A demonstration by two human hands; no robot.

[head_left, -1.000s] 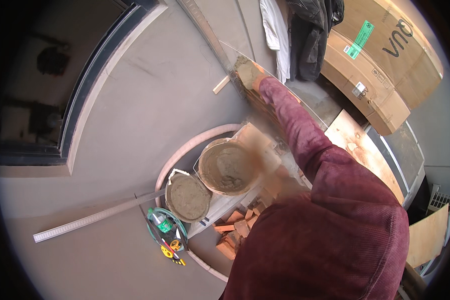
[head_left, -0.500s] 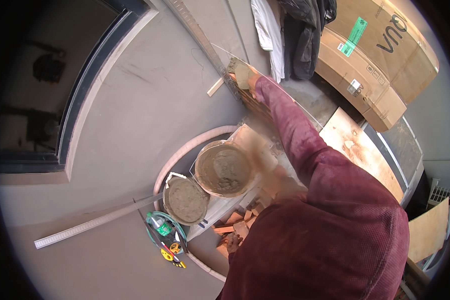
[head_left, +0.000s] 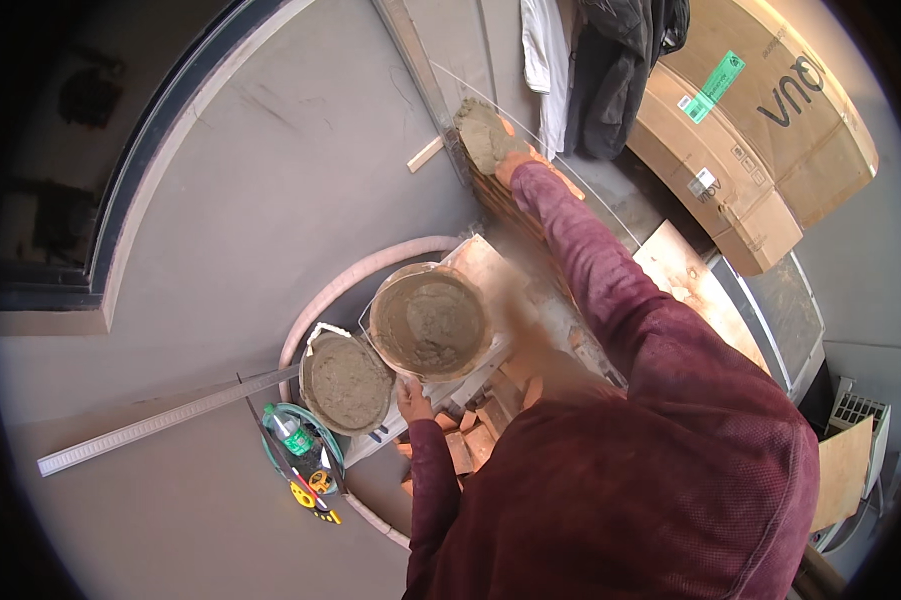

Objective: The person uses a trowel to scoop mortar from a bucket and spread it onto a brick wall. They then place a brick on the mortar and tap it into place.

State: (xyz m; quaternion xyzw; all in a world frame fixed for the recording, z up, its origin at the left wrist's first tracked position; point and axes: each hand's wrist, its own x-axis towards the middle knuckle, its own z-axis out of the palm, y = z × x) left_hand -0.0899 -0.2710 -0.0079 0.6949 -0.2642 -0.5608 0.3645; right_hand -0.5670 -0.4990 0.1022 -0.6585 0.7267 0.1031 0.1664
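Note:
My right hand is closed at the top of a low brick wall, on what looks like a mortar-covered trowel; its handle is hidden in my grip. A thick heap of wet grey mortar lies just beyond my fingers. My left hand is at the near rim of the larger mortar bucket, fingers bent against it. Beside that stands a second bucket of mortar. Loose red bricks lie near my left forearm, partly hidden by my maroon clothing.
A metal straightedge stands along the wall corner, with a taut white string nearby. Left are a long metal strip, a pale hose and a tool bucket. Large cardboard boxes and hanging clothes are at far right.
My left hand has moved up from the loose bricks to the larger bucket's rim. My right hand stays at the wall top, where more mortar shows. The view has shifted slightly.

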